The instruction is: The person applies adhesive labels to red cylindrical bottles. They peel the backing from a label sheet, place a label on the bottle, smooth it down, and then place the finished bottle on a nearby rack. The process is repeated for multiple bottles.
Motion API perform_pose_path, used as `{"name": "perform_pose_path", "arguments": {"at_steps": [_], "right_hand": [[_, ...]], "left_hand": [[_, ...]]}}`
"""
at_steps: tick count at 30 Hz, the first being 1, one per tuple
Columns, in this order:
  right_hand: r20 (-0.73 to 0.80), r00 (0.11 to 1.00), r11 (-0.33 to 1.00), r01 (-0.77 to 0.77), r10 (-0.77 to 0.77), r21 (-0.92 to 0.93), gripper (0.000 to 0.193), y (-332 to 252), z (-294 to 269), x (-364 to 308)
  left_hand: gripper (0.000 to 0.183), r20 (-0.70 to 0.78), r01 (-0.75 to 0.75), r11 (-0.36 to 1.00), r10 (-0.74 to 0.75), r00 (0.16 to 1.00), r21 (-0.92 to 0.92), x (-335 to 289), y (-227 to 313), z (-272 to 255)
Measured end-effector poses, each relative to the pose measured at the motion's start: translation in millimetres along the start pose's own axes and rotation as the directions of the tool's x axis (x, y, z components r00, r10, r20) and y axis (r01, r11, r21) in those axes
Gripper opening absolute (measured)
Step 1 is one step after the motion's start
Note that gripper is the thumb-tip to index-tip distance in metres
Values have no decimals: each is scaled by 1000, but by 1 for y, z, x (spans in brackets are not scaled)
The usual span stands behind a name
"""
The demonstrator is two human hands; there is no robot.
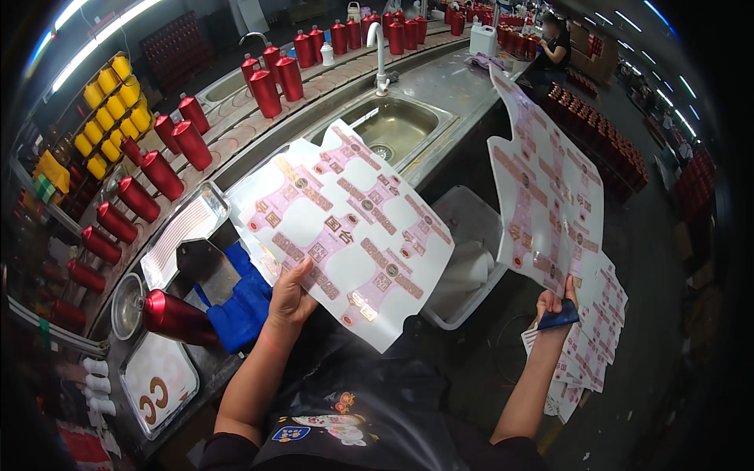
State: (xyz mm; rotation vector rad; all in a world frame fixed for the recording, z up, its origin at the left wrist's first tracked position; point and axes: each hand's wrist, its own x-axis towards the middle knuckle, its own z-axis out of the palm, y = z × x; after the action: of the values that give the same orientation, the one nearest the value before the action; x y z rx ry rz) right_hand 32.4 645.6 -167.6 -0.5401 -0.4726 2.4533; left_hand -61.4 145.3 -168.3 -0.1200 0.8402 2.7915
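My left hand [292, 297] is closed on the lower left edge of a white label sheet [357, 228] printed with pink and gold pieces, tilted in front of me. To the right, my right hand [559, 292] pinches the bottom edge of a second, similar label sheet [546, 184], which stands upright and curves. A small flat dark blue block [559, 315] is also in the right hand; its kind is unclear. Beside my left forearm, a blue cloth [243, 310] lies against a red metallic bottle [177, 316] on its side. More printed sheets [597, 330] hang fanned beyond my right hand.
A metal sink [440, 118] with a white faucet [380, 59] lies ahead. Red bottles [192, 145] line a curved conveyor at left and back. Metal trays [161, 385] and a bowl [126, 308] sit at left. A grey bin [455, 320] stands below; another person [556, 49] is far right.
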Motion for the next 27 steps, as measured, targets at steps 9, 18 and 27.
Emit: {"name": "perform_pose_path", "arguments": {"at_steps": [9,18,27], "right_hand": [[60,875,863,-460,481,-207,34,167,52,-113],[36,695,638,-636,718,-435,38,248,93,-193],[109,-93,2,-751,990,-660,58,222,118,-245]], "left_hand": [[50,-153,-38,997,27,988,-67,-11,-32,-13],[56,-10,-60,993,60,998,-101,-21,-26,4],[56,-202,-128,971,170,965,202,-8,-7,-36]]}}
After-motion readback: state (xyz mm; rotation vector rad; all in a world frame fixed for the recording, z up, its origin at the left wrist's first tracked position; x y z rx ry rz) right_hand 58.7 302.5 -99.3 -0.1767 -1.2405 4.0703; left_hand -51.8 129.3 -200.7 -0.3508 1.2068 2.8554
